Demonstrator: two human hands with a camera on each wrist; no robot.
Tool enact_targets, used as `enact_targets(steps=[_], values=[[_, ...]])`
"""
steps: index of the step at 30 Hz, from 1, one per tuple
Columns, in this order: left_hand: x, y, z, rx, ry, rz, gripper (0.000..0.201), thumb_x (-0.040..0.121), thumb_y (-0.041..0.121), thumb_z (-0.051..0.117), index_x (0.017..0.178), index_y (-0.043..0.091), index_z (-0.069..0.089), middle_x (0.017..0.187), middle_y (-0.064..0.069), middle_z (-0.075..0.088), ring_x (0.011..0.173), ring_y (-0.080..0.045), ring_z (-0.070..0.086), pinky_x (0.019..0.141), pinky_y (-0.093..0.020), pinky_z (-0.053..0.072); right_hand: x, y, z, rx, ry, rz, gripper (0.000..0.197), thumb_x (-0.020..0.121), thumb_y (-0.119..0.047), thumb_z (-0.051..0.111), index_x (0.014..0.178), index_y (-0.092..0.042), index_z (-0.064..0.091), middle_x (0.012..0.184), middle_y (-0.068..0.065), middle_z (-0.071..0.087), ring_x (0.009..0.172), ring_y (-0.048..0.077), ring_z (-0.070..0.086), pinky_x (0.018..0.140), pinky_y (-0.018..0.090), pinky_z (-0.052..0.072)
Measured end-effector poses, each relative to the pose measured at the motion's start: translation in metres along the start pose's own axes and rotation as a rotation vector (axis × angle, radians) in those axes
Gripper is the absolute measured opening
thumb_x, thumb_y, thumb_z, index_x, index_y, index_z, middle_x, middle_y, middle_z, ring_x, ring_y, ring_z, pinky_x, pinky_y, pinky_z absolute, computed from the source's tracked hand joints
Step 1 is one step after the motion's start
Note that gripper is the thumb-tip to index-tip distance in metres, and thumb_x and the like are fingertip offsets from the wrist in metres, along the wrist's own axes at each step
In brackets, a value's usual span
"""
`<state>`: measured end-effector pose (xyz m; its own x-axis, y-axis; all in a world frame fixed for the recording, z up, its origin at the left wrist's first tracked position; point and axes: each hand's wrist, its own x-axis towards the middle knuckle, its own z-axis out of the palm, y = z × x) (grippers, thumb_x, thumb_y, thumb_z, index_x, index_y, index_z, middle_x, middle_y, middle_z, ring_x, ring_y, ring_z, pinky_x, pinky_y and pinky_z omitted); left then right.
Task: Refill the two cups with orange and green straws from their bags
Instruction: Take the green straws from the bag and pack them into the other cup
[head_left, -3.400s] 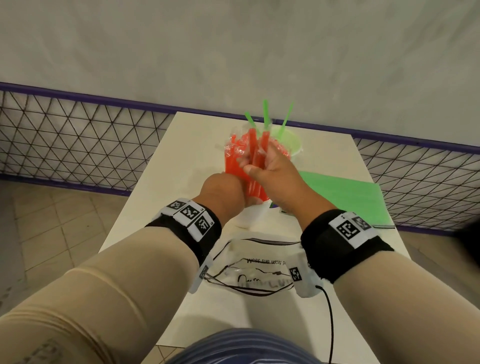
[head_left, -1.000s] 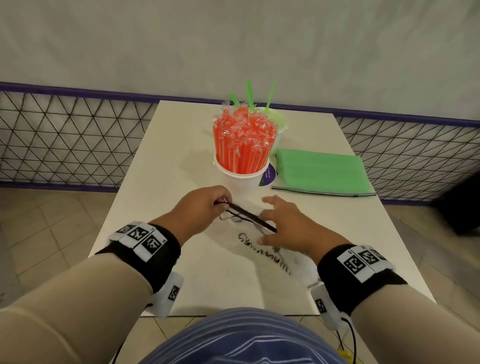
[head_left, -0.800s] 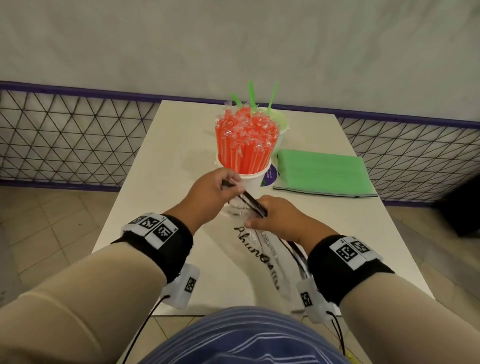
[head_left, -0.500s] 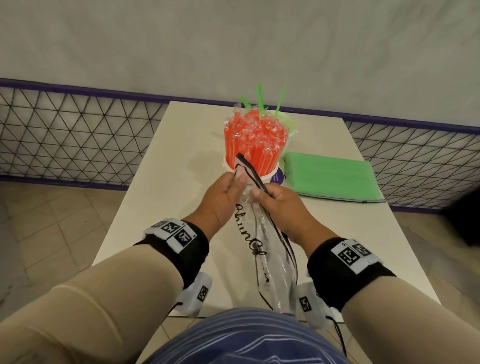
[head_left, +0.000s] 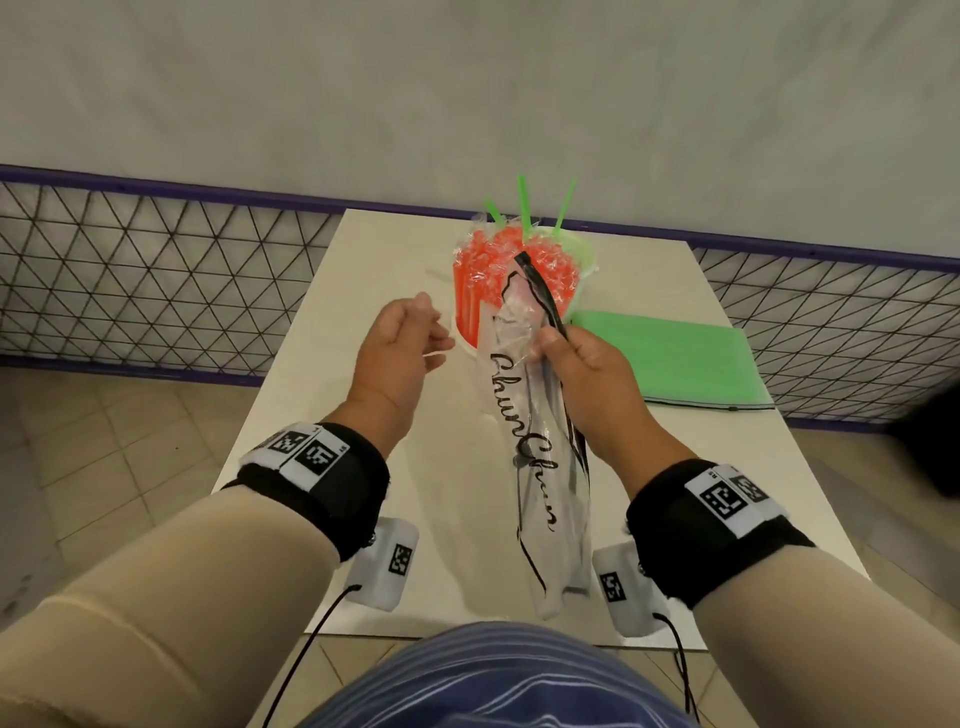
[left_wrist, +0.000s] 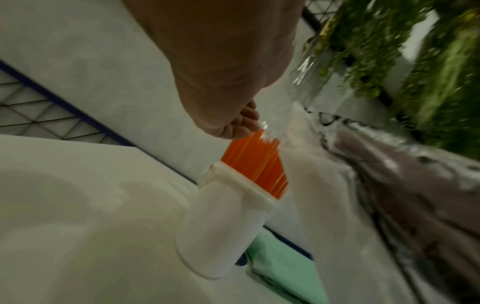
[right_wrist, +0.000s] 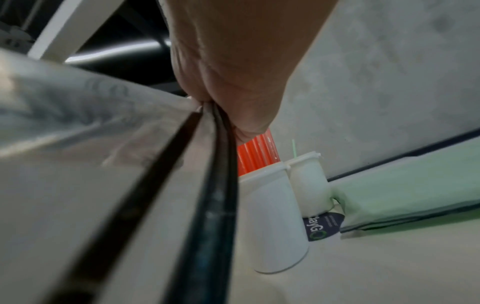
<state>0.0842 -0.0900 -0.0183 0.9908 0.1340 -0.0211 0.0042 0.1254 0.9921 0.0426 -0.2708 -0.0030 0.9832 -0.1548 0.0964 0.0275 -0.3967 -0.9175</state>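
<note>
A white cup (head_left: 464, 340) (right_wrist: 272, 216) packed with wrapped orange straws (head_left: 480, 270) (left_wrist: 255, 162) stands at the far middle of the table. Right behind it a second cup (head_left: 581, 254) (right_wrist: 309, 185) holds three green straws (head_left: 522, 200). My right hand (head_left: 550, 343) (right_wrist: 233, 82) grips the top of an empty clear bag (head_left: 540, 467) (right_wrist: 103, 164) with black lettering, which hangs down in front of the orange cup. My left hand (head_left: 436, 327) (left_wrist: 246, 123) hovers left of the cup, fingers loosely curled, holding nothing. The flat bag of green straws (head_left: 670, 364) (right_wrist: 415, 189) lies to the right.
The white table (head_left: 363, 312) is small, its far edge against a purple-railed mesh fence (head_left: 156, 270) and a grey wall. Tiled floor lies off the left side. Cables hang from both wrist cameras near the front edge.
My left hand has let go of the clear bag and drawn off to the left. The right hand alone now holds the bag up, a little higher over the orange cup.
</note>
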Motion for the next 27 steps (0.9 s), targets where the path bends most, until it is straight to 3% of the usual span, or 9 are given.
enact_targets(steps=[2, 7, 10, 15, 19, 21, 23, 25, 27], values=[[-0.007, 0.011, 0.008, 0.031, -0.103, 0.057, 0.015, 0.097, 0.029, 0.053, 0.087, 0.019, 0.059, 0.082, 0.002, 0.065, 0.082, -0.015, 0.063, 0.079, -0.035, 0.053, -0.002, -0.004, 0.002, -0.049, -0.036, -0.053, 0.032, 0.099, -0.035, 0.049, 0.084, -0.012, 0.066, 0.091, 0.015, 0.067, 0.083, 0.026, 0.06, 0.081, 0.036, 0.048], [-0.015, 0.023, 0.024, 0.201, -0.066, 0.212, 0.019, 0.094, 0.025, 0.06, 0.078, 0.015, 0.064, 0.071, 0.0, 0.062, 0.066, -0.012, 0.054, 0.067, -0.031, 0.048, -0.004, -0.016, 0.006, -0.16, -0.045, -0.164, 0.032, 0.099, -0.032, 0.051, 0.087, -0.007, 0.067, 0.084, 0.014, 0.066, 0.077, 0.021, 0.058, 0.075, 0.033, 0.048], [-0.005, 0.03, 0.021, 0.126, 0.062, 0.134, 0.022, 0.094, 0.02, 0.06, 0.072, 0.019, 0.061, 0.07, 0.005, 0.064, 0.065, -0.009, 0.056, 0.07, -0.029, 0.051, 0.002, -0.021, -0.002, -0.097, 0.066, -0.101, 0.025, 0.099, -0.033, 0.05, 0.082, -0.024, 0.067, 0.077, -0.001, 0.065, 0.07, 0.012, 0.056, 0.065, 0.023, 0.046], [0.015, 0.04, 0.003, -0.105, 0.278, -0.035, 0.024, 0.096, 0.031, 0.058, 0.077, 0.017, 0.06, 0.077, -0.001, 0.066, 0.075, -0.015, 0.065, 0.071, -0.025, 0.055, 0.013, -0.025, -0.019, 0.026, 0.248, -0.03, 0.025, 0.097, -0.037, 0.051, 0.083, -0.025, 0.068, 0.077, -0.003, 0.065, 0.074, 0.015, 0.057, 0.071, 0.032, 0.05], [-0.006, 0.043, 0.018, -0.157, 0.069, -0.159, 0.036, 0.092, 0.051, 0.054, 0.107, 0.018, 0.051, 0.104, -0.008, 0.067, 0.093, -0.023, 0.068, 0.079, -0.035, 0.059, 0.014, -0.033, -0.014, 0.124, 0.347, -0.043, 0.027, 0.098, -0.035, 0.051, 0.076, -0.025, 0.063, 0.069, -0.009, 0.058, 0.065, 0.007, 0.05, 0.064, 0.027, 0.045], [-0.022, 0.038, 0.027, -0.077, -0.045, -0.169, 0.034, 0.089, 0.048, 0.061, 0.1, 0.021, 0.044, 0.109, -0.013, 0.064, 0.096, -0.028, 0.067, 0.08, -0.041, 0.06, 0.017, -0.037, -0.014, 0.148, 0.409, -0.065, 0.024, 0.096, -0.04, 0.051, 0.084, -0.026, 0.066, 0.08, -0.007, 0.064, 0.074, 0.01, 0.058, 0.075, 0.034, 0.053], [-0.035, 0.032, 0.035, 0.019, -0.137, -0.134, 0.031, 0.087, 0.041, 0.066, 0.095, 0.023, 0.042, 0.103, -0.01, 0.066, 0.089, -0.024, 0.068, 0.071, -0.036, 0.058, 0.018, -0.038, -0.014, 0.116, 0.427, -0.1, 0.028, 0.09, -0.051, 0.051, 0.086, -0.028, 0.066, 0.092, 0.0, 0.066, 0.086, 0.018, 0.062, 0.084, 0.044, 0.053], [-0.039, 0.027, 0.039, 0.048, -0.168, -0.125, 0.028, 0.085, 0.032, 0.07, 0.099, 0.023, 0.046, 0.103, -0.004, 0.069, 0.09, -0.019, 0.068, 0.071, -0.036, 0.057, 0.015, -0.04, -0.012, 0.182, 0.354, -0.122, 0.025, 0.087, -0.054, 0.057, 0.091, -0.032, 0.067, 0.102, 0.002, 0.065, 0.095, 0.019, 0.064, 0.089, 0.046, 0.053], [-0.038, 0.029, 0.041, 0.025, -0.155, -0.142, 0.026, 0.082, 0.027, 0.067, 0.102, 0.019, 0.052, 0.103, -0.004, 0.071, 0.095, -0.021, 0.069, 0.08, -0.042, 0.059, 0.01, -0.041, -0.011, 0.307, 0.178, -0.125, 0.021, 0.086, -0.043, 0.065, 0.104, -0.031, 0.068, 0.111, 0.0, 0.067, 0.103, 0.015, 0.065, 0.095, 0.042, 0.052]])
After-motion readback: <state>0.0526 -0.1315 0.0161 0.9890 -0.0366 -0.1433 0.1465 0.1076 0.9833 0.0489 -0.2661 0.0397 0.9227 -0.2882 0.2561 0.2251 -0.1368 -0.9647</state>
